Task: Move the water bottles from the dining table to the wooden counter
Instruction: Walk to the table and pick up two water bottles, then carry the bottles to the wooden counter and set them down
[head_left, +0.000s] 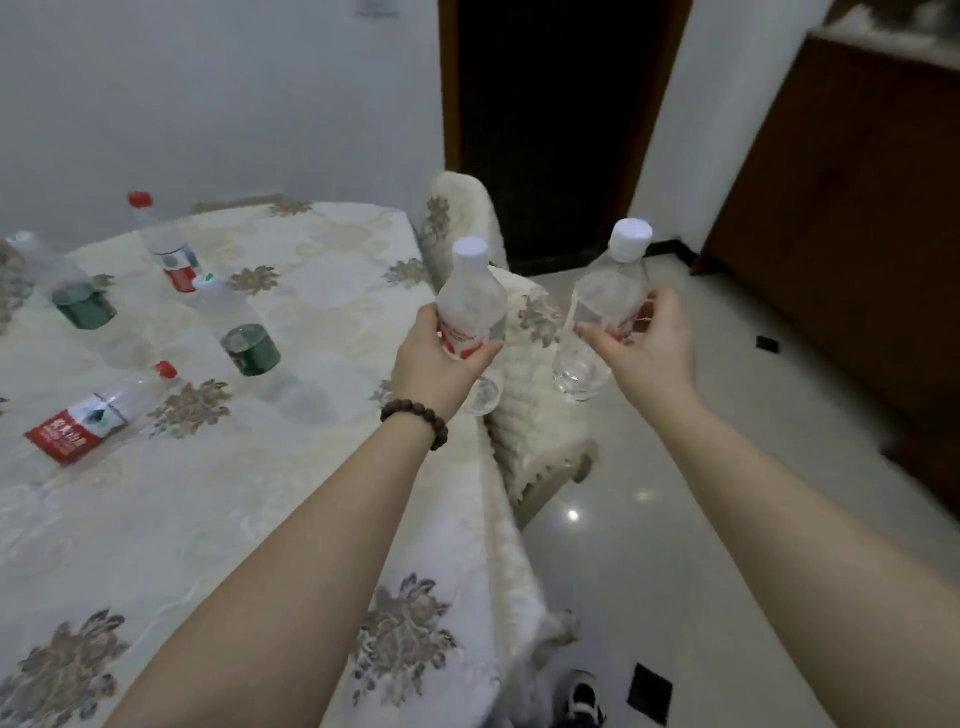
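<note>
My left hand (441, 358) grips a clear white-capped water bottle (470, 291) by its red label, held upright past the dining table's right edge. My right hand (647, 340) holds a second white-capped bottle (608, 291), tilted slightly, over the floor. On the dining table (260, 519) remain several bottles: a red-capped one (163, 244) standing at the back, a red-capped one (98, 410) lying at the left, and two green-labelled ones (241, 332) (67, 288). The wooden counter (857, 218) stands at the right.
A chair with a white woolly cover (524, 395) sits tucked at the table's right side, just below both held bottles. A dark doorway (550, 130) opens straight ahead. Glossy tiled floor (675, 545) runs between table and counter. My shoe (584, 696) shows at the bottom.
</note>
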